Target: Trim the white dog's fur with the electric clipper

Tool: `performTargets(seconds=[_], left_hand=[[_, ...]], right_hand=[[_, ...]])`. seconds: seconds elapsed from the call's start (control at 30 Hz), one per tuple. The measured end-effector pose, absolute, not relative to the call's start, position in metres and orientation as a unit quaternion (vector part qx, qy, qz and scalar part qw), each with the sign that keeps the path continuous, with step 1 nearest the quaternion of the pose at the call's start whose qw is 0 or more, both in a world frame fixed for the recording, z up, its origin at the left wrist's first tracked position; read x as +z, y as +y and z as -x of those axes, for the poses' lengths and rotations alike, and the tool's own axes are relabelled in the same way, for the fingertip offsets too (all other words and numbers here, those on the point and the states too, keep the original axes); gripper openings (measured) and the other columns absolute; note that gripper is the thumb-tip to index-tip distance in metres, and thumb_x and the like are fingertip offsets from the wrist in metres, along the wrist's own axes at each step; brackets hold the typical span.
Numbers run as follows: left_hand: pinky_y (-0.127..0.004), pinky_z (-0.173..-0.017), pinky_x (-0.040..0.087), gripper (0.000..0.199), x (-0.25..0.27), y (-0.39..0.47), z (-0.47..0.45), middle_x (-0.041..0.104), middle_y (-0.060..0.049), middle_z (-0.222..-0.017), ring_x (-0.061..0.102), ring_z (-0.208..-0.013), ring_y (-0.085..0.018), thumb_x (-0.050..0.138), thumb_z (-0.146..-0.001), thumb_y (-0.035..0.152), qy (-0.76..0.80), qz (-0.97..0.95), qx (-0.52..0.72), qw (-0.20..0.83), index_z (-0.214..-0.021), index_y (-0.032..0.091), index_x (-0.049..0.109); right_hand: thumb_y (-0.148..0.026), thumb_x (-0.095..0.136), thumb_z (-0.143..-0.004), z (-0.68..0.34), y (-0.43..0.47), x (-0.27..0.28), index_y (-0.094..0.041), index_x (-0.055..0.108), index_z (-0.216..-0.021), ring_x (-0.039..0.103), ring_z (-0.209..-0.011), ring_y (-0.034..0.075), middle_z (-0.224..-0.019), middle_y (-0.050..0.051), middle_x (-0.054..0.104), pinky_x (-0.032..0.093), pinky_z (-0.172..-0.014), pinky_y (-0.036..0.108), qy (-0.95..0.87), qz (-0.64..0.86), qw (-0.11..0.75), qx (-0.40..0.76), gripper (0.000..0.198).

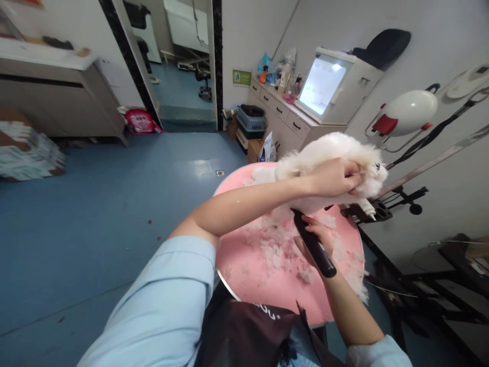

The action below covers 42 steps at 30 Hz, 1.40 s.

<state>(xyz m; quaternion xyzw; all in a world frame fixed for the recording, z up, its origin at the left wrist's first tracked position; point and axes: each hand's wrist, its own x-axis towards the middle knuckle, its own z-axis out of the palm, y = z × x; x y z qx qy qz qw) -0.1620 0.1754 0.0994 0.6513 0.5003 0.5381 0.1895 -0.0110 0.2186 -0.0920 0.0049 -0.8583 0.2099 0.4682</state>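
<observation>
A fluffy white dog [332, 145] stands on a round pink grooming table [275, 293], its head turned to the right. My left hand [334, 177] is closed at the side of the dog's head, its fingers curled into the fur; the fingertips are partly hidden. In my right hand [321, 238] is a black hair clipper [315, 247], its blade end up against the dog's lower body. The blade itself is hard to make out. Loose clumps of cut fur [277, 244] lie over the tabletop, below the dog and around my right hand.
A metal grooming arm [439, 160] slants behind the dog's head, near a black tool holder [382, 210]. A lit white cabinet [323, 84] stands on a drawer unit [280, 114] at the back. Pet carriers [250, 122] sit on the blue floor [114, 214].
</observation>
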Motion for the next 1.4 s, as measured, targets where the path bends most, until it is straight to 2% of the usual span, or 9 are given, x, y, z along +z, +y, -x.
performTargets(seconds=[0.07, 0.23, 0.43, 0.63, 0.73, 0.83, 1.03, 1.2, 1.4], left_hand=[[-0.029, -0.072, 0.046, 0.031, 0.097, 0.176, 0.161, 0.065, 0.0, -0.068, 0.055, -0.064, -0.012, 0.057, -0.092, 0.016, 0.504, -0.644, 0.543, 0.191, -0.061, 0.018, 0.059], [-0.028, -0.069, 0.045, 0.033, 0.095, 0.173, 0.16, 0.063, 0.0, -0.066, 0.054, -0.063, -0.011, 0.057, -0.093, 0.017, 0.513, -0.631, 0.55, 0.188, -0.06, 0.018, 0.06], [-0.027, -0.069, 0.045, 0.033, 0.097, 0.165, 0.161, 0.062, 0.001, -0.064, 0.052, -0.059, -0.009, 0.057, -0.093, 0.015, 0.509, -0.621, 0.566, 0.187, -0.06, 0.017, 0.061], [-0.026, -0.063, 0.041, 0.037, 0.099, 0.16, 0.158, 0.059, 0.002, -0.06, 0.047, -0.055, -0.007, 0.058, -0.097, 0.013, 0.538, -0.57, 0.586, 0.208, -0.06, 0.015, 0.059], [-0.024, -0.059, 0.041, 0.038, 0.1, 0.157, 0.156, 0.059, 0.001, -0.058, 0.047, -0.052, -0.006, 0.057, -0.097, 0.01, 0.549, -0.55, 0.594, 0.205, -0.059, 0.014, 0.059], [-0.022, -0.054, 0.041, 0.037, 0.1, 0.155, 0.154, 0.062, 0.0, -0.058, 0.047, -0.048, -0.005, 0.059, -0.095, 0.009, 0.556, -0.532, 0.609, 0.189, -0.058, 0.014, 0.059], [-0.02, -0.051, 0.041, 0.037, 0.089, 0.156, 0.152, 0.061, 0.0, -0.056, 0.049, -0.047, -0.006, 0.07, -0.092, 0.019, 0.572, -0.499, 0.636, 0.137, -0.057, 0.014, 0.06], [-0.019, -0.047, 0.04, 0.038, 0.084, 0.152, 0.148, 0.061, 0.0, -0.056, 0.049, -0.046, -0.006, 0.073, -0.093, 0.029, 0.594, -0.468, 0.647, 0.099, -0.061, 0.015, 0.061], [-0.018, -0.047, 0.039, 0.037, 0.083, 0.145, 0.137, 0.062, 0.0, -0.056, 0.049, -0.046, -0.006, 0.075, -0.092, 0.027, 0.618, -0.414, 0.664, 0.08, -0.061, 0.014, 0.061]], right_hand=[[-0.027, 0.078, -0.083, 0.016, 0.22, -0.094, -0.027, 0.06, -0.108, 0.081, -0.098, 0.029, -0.117, 0.012, 0.078, 0.068, -0.079, 0.044, -0.85, 0.008, 0.488, 0.199, 0.031], [-0.03, 0.069, -0.09, 0.034, 0.215, -0.107, -0.027, 0.063, -0.109, 0.082, -0.092, 0.026, -0.12, 0.011, 0.079, 0.068, -0.072, 0.037, -0.889, -0.017, 0.406, 0.211, 0.02], [-0.026, 0.076, -0.082, 0.017, 0.236, -0.106, -0.027, 0.063, -0.111, 0.081, -0.096, 0.028, -0.12, 0.011, 0.079, 0.069, -0.075, 0.038, -0.864, -0.018, 0.457, 0.208, 0.032], [-0.024, 0.07, -0.089, 0.019, 0.242, -0.12, -0.026, 0.065, -0.112, 0.075, -0.119, 0.028, -0.137, 0.014, 0.072, 0.067, -0.091, 0.043, -0.902, -0.068, 0.324, 0.276, 0.024], [-0.029, 0.079, -0.086, 0.002, 0.246, -0.122, -0.024, 0.064, -0.113, 0.077, -0.114, 0.029, -0.134, 0.017, 0.072, 0.068, -0.087, 0.041, -0.881, -0.075, 0.375, 0.28, 0.031], [-0.029, 0.078, -0.088, -0.002, 0.256, -0.119, -0.024, 0.066, -0.112, 0.078, -0.108, 0.026, -0.133, 0.017, 0.072, 0.067, -0.087, 0.037, -0.872, -0.1, 0.409, 0.25, 0.027], [-0.033, 0.068, -0.096, 0.021, 0.267, -0.132, -0.023, 0.068, -0.11, 0.08, -0.102, 0.025, -0.13, 0.017, 0.074, 0.067, -0.081, 0.035, -0.888, -0.126, 0.37, 0.242, 0.016], [-0.031, 0.073, -0.093, 0.004, 0.278, -0.141, -0.023, 0.07, -0.113, 0.077, -0.111, 0.026, -0.134, 0.017, 0.072, 0.066, -0.09, 0.038, -0.877, -0.157, 0.371, 0.261, 0.021], [-0.033, 0.068, -0.095, 0.036, 0.293, -0.147, -0.024, 0.071, -0.11, 0.078, -0.106, 0.027, -0.13, 0.017, 0.074, 0.066, -0.087, 0.04, -0.879, -0.158, 0.354, 0.279, 0.017]])
